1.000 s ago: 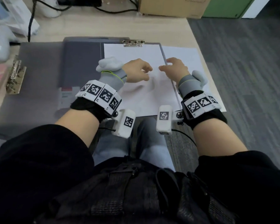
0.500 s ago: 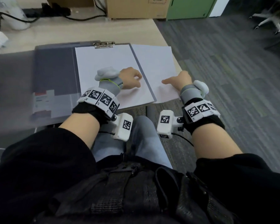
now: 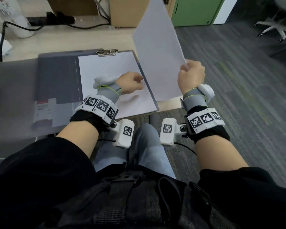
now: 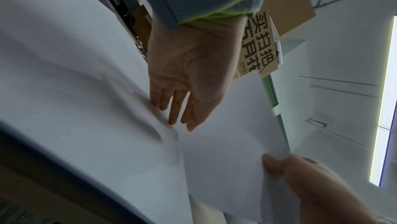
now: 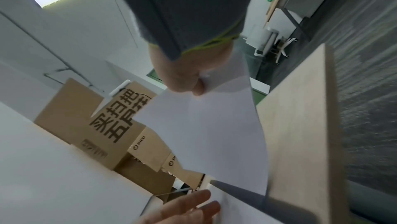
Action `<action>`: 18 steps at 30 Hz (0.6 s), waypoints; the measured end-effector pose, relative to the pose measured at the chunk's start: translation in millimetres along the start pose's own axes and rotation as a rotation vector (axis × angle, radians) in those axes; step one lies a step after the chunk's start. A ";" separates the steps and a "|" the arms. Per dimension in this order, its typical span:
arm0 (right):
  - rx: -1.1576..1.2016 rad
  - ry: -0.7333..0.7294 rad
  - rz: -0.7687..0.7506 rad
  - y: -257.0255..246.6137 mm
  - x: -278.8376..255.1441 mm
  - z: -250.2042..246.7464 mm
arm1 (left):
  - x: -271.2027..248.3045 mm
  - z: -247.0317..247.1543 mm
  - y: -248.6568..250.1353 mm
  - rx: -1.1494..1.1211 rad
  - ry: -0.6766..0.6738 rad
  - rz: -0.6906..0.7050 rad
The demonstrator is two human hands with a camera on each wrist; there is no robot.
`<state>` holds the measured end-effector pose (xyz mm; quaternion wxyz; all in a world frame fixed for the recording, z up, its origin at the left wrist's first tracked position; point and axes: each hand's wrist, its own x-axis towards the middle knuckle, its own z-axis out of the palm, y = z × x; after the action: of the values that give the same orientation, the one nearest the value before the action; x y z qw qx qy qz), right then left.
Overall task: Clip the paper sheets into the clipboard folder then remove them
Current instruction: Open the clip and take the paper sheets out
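The right hand (image 3: 191,76) pinches one loose sheet (image 3: 157,52) by its edge, tilted up beside the clipboard (image 3: 59,76) on the desk (image 3: 69,42). The left hand (image 3: 130,82), grip apart, presses straight fingers on the clipped paper (image 3: 109,70).

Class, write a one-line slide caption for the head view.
Right hand lifts one paper sheet beside the clipboard folder while the left hand rests on the clipped sheet.

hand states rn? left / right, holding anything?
Left hand: open, fingers straight, pressing the clipped paper sheet on the clipboard folder.
Right hand: closed, pinching the lifted paper sheet.
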<state>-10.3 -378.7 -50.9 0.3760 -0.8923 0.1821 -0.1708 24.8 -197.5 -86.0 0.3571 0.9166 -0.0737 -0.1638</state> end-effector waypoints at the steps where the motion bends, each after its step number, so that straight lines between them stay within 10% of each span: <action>1: 0.016 0.048 -0.055 -3.8 2.8 -1.8 | 1.5 -1.3 -0.1 -0.042 0.018 -0.013; 10: 0.494 0.134 -0.370 -55.8 7.2 -1.7 | -1.7 -58.5 10.8 -0.644 0.554 0.065; 14: 0.703 -0.100 -0.250 -66.4 4.7 10.8 | -12.4 -90.4 2.9 -0.794 0.877 0.122; 18: 0.707 -0.393 -0.082 -61.3 -10.5 31.9 | -22.1 -96.2 -22.4 -0.759 0.878 0.064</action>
<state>6.6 -314.7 -28.7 0.6803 -0.7301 0.0010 -0.0639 38.4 -114.8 -29.2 0.6625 0.7039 0.1177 0.2277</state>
